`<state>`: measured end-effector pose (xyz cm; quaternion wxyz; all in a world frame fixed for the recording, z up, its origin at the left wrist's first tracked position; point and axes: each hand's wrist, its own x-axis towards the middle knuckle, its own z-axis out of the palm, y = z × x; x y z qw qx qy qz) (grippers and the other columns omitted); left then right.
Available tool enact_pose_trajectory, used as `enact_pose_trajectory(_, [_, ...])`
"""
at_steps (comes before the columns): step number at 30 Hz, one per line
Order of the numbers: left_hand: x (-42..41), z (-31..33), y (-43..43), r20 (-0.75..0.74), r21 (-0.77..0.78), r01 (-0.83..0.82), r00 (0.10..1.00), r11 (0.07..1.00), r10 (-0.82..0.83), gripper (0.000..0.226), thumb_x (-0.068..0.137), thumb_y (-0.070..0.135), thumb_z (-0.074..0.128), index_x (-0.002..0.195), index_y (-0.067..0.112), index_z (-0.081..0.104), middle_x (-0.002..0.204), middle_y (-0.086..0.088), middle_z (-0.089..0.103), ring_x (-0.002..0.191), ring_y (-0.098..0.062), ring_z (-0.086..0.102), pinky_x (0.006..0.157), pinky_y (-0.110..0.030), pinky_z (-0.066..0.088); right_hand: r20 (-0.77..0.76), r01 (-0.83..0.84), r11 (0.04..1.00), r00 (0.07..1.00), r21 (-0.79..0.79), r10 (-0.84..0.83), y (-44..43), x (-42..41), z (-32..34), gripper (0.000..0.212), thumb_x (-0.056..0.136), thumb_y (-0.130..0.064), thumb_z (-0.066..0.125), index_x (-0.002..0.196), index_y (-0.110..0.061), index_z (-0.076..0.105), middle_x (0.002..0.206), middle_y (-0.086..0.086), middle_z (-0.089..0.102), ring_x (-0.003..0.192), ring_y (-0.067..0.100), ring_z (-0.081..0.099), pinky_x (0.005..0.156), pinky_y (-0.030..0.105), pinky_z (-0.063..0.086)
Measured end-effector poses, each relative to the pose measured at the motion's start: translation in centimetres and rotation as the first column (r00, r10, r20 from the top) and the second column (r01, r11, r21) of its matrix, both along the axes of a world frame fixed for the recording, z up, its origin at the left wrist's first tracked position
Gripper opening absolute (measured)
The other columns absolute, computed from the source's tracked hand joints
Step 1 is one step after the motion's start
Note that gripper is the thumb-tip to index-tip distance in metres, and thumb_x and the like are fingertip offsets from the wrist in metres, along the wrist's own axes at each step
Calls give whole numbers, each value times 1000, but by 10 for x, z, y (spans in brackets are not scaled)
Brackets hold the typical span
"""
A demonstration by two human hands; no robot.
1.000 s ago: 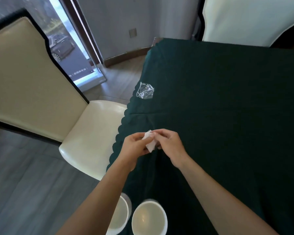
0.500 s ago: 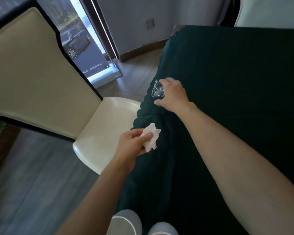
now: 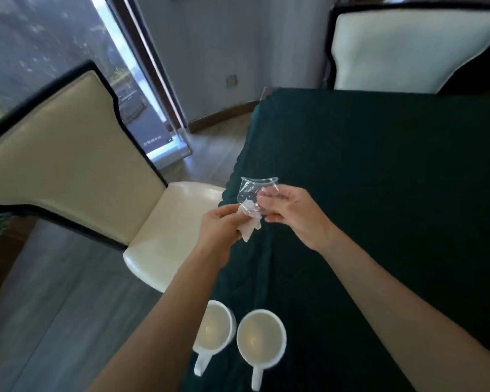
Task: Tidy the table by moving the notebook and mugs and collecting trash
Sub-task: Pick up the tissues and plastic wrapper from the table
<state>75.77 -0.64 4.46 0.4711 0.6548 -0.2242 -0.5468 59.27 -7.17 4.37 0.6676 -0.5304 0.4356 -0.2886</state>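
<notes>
trash | our right hand (image 3: 291, 213) pinches clear wrapper (image 3: 252, 193), touching just above tissue (image 3: 249, 227) gripped in left hand (image 3: 221, 230)

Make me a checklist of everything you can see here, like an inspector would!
Surface: table under a dark green cloth.
Job's things: two white mugs near the front edge, handles toward the person; no notebook seen.
Clutter: white tissue and clear wrapper, both held above the table.
Hands: left hand grips the tissue; right hand pinches the wrapper.
Cables: nothing seen.
Surroundings: cream chairs left and beyond the table, window, wood floor.
</notes>
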Motion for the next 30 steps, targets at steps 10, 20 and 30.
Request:
enact_pose_trajectory(10, [-119, 114, 123, -249, -278, 363, 867, 890, -431, 41, 98, -4, 55, 81, 14, 87, 88, -10, 82, 74, -16, 79, 69, -28, 64, -15, 220, 949, 973, -225, -229, 200, -136, 139, 19, 101, -23, 64, 108, -32, 80, 89, 1, 78, 81, 14, 74, 72, 28, 60])
enact_pose_trajectory(20, [-262, 167, 285, -348, -421, 685, 482, 594, -804, 46, 93, -1, 45, 130, 1, 71, 129, -23, 72, 117, -36, 69, 107, -44, 52, -29, 550, 797, 818, -249, -574, 405, -278, 173, 21, 101, -18, 64, 117, -24, 76, 98, 3, 78, 85, 15, 75, 70, 28, 60])
enact_pose_trajectory(30, [-426, 170, 375, -79, -450, 825, 344, 341, -936, 21, 102, 16, 64, 116, 11, 78, 115, -12, 81, 109, -29, 76, 89, -29, 62, -136, 740, 520, 516, -426, -846, 548, -416, 181, 22, 94, -35, 74, 115, -28, 76, 91, 5, 78, 80, 12, 76, 68, 24, 61])
